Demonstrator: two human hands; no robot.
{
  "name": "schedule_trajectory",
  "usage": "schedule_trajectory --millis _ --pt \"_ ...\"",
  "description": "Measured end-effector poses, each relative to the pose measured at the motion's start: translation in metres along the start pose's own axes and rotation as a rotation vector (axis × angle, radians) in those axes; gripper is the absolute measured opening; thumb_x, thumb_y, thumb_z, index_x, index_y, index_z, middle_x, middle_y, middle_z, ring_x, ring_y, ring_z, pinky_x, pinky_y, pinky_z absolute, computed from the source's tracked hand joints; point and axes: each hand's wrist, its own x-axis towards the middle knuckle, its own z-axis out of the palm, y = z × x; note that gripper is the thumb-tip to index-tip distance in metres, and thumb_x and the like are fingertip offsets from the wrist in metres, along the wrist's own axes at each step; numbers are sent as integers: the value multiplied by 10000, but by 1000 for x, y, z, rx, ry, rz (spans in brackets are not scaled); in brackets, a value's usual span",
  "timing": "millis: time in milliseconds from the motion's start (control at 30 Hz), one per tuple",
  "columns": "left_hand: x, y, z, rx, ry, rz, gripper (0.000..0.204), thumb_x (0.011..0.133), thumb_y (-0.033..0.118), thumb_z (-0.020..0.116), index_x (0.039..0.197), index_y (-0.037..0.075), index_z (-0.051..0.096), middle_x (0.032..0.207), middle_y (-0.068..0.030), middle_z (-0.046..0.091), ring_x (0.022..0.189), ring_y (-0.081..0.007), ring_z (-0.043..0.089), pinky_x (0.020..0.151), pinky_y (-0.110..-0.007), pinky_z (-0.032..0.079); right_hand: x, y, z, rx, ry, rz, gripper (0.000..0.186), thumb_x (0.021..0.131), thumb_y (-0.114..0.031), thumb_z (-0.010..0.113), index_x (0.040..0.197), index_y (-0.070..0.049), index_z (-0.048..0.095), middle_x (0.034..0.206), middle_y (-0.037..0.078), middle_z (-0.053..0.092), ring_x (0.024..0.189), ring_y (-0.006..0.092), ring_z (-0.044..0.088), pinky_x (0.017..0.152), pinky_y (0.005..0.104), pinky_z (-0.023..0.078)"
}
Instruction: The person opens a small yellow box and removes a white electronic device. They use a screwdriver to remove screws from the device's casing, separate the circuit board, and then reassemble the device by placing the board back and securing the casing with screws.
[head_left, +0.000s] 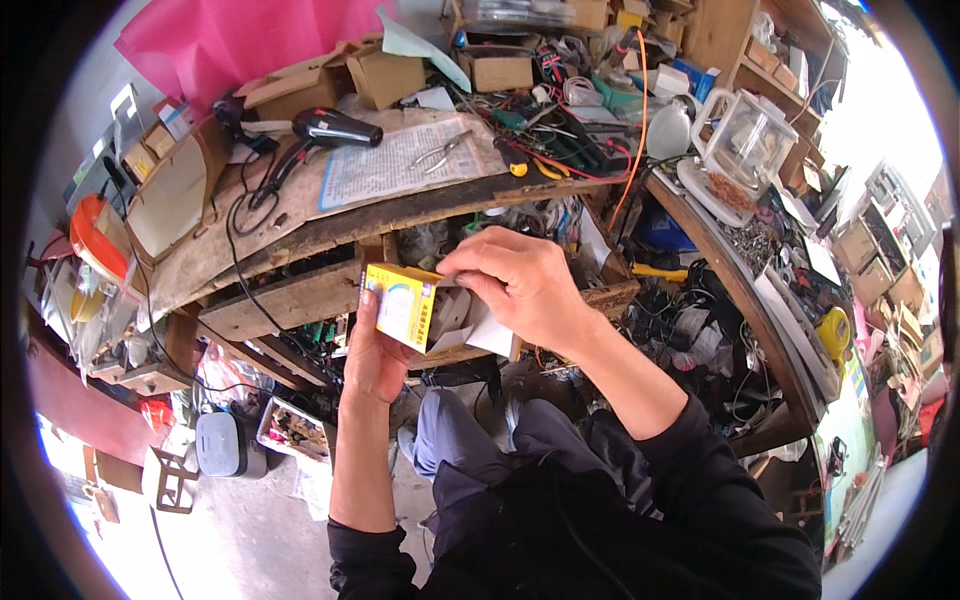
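A small yellow cardboard box with a blue and white round picture is held up before the open drawer. My left hand grips it from the left, thumb on its front face. At the box's right end, pale cardboard flaps stand out. My right hand is over that end, its thumb and forefinger pinched together at the box's upper right edge. What lies between those fingertips is too small and partly hidden to name. Behind both hands, the wooden drawer holds plastic bags and loose parts.
On the worn bench lie a hair dryer, a printed sheet and pliers. Tools and cables crowd its right end. A clear jug-like appliance stands on the right-hand bench. A grey bin sits on the floor at left.
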Motion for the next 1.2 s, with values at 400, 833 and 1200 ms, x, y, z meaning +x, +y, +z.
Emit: schedule_trajectory --millis 400,833,1200 --pt "5 17 -5 67 -32 56 585 1074 508 587 1524 143 504 1446 -69 651 1297 -235 653 1081 -433 552 -7 -17 13 -556 162 -79 253 826 -152 830 776 -117 584 705 36 639 561 234 656 515 350 513" --pt "1 18 17 120 93 328 518 1011 312 743 1400 38 536 1269 -115 712 1114 -259 740 926 -461 639 -21 -5 24 257 -187 541 642 759 -138 948 1256 19 574 1089 138 768 784 201 744 717 336 589" --pt "8 37 40 271 32 255 559 989 270 773 1402 6 503 1256 -152 691 1107 -279 729 915 -469 644 -31 27 29 1371 52 849 560 958 -1 664 1459 -102 435 1145 191 734 739 274 783 451 300 577"
